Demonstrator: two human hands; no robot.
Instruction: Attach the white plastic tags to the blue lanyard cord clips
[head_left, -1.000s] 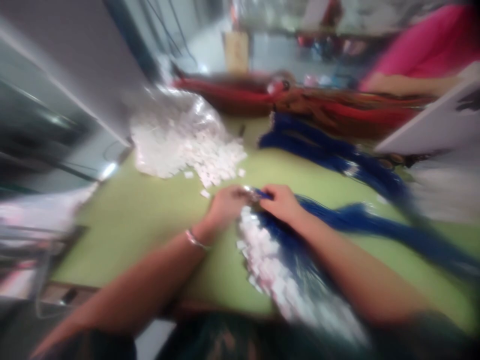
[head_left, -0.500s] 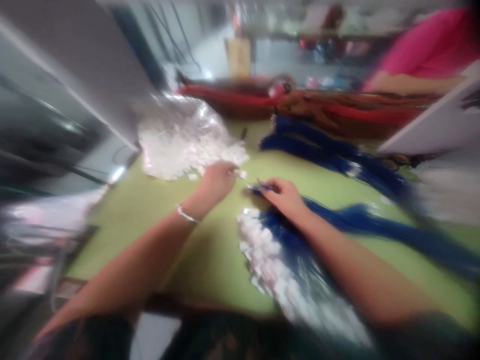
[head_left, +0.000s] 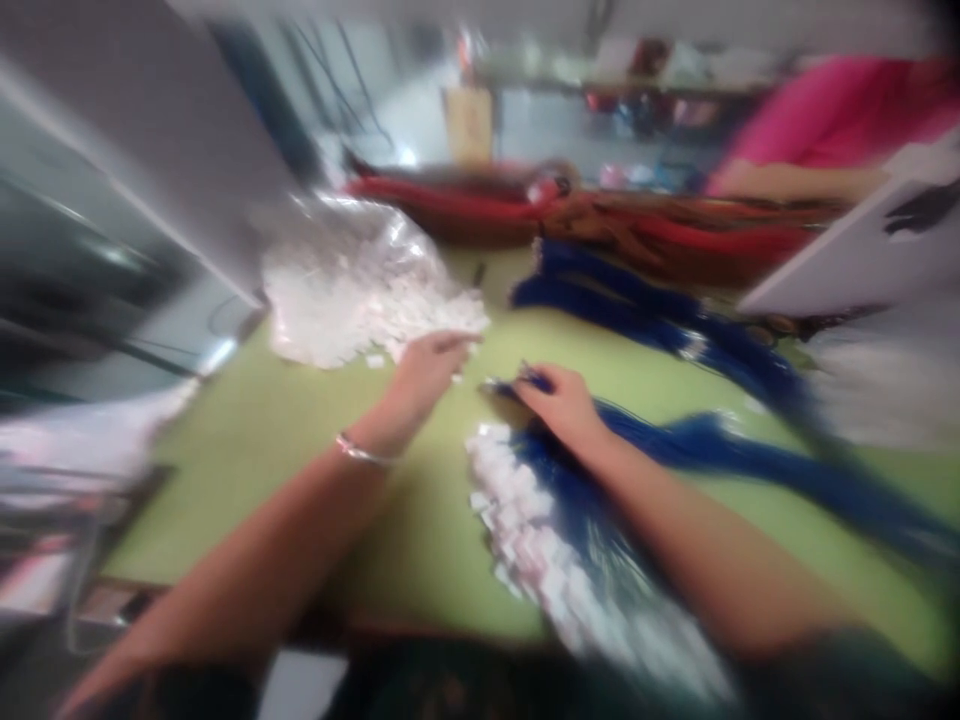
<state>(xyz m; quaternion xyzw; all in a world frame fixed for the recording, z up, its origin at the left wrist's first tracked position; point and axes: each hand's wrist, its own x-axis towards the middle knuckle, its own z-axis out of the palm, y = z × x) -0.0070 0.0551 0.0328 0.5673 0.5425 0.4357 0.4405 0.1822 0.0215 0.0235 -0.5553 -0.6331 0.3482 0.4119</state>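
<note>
- The right hand (head_left: 561, 400) pinches a few wires (head_left: 534, 378), their tips poking out left of the fingers.
- A blue bundle (head_left: 712, 442) stretches right across the table (head_left: 225, 470) from beside that hand.
- The left hand (head_left: 424, 376), fingers narrowed, is at the near edge of the tiles (head_left: 397, 312); through the blur, I cannot tell whether it grips one.
- The clear bag (head_left: 367, 228) lies beyond the left hand, around part of the tiles.
- A white row (head_left: 525, 520) lies nearer the body, left of the right forearm.
</note>
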